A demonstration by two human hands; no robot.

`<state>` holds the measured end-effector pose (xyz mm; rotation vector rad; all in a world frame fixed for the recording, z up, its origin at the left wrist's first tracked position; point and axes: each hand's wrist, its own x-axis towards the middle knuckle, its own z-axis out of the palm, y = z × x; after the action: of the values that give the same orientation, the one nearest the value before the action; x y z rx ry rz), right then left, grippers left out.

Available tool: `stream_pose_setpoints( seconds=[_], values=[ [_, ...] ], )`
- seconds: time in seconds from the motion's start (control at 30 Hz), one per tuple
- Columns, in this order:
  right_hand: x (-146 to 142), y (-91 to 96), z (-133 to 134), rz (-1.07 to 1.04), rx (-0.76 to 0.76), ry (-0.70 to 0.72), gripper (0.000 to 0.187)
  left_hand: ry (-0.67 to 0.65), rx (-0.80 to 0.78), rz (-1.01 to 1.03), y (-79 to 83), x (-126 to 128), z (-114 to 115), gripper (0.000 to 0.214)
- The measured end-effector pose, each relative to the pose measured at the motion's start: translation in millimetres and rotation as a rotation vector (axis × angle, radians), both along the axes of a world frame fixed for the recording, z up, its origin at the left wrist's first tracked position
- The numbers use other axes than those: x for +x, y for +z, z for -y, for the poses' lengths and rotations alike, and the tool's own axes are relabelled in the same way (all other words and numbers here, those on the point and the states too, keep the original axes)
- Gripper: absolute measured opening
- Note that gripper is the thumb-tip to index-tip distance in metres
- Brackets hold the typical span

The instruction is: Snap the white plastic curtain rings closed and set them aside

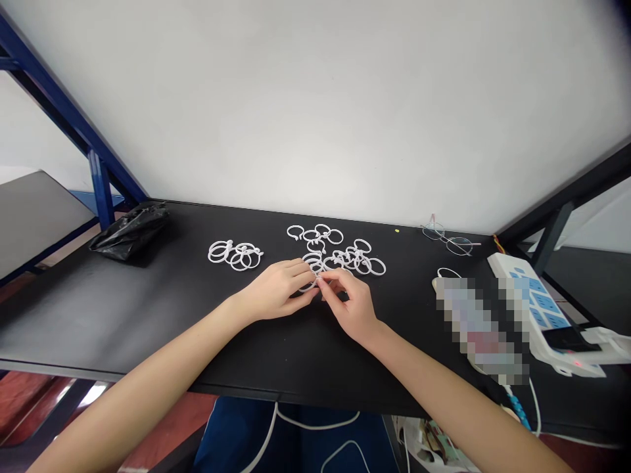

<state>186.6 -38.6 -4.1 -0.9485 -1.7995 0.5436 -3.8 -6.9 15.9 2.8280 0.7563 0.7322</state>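
Currently, the left hand (276, 289) and right hand (353, 305) meet about midway between the front and back edges of the black worktop (266, 358). The right thumb and forefinger are pinched on a white ring (308, 288); the left fingers curl at the same ring, though whether they grip it I cannot tell. Loose rings (349, 256) lie just behind the hands, and a ring cluster (238, 253) sits toward the left edge. A black plastic bag (131, 233) occupies the back left corner, eyeglasses (458, 246) rest by the back edge, and a power strip (517, 272) lies along the right edge.
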Motion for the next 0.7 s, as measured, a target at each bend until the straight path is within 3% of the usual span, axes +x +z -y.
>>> stream_pose_setpoints(
  seconds=[0.7],
  values=[
    [-0.7, -2.6, 0.2, -0.002, 0.0, 0.011, 0.008, 0.037, 0.026, 0.006, -2.2, 0.1, -1.3, 0.02]
  ],
)
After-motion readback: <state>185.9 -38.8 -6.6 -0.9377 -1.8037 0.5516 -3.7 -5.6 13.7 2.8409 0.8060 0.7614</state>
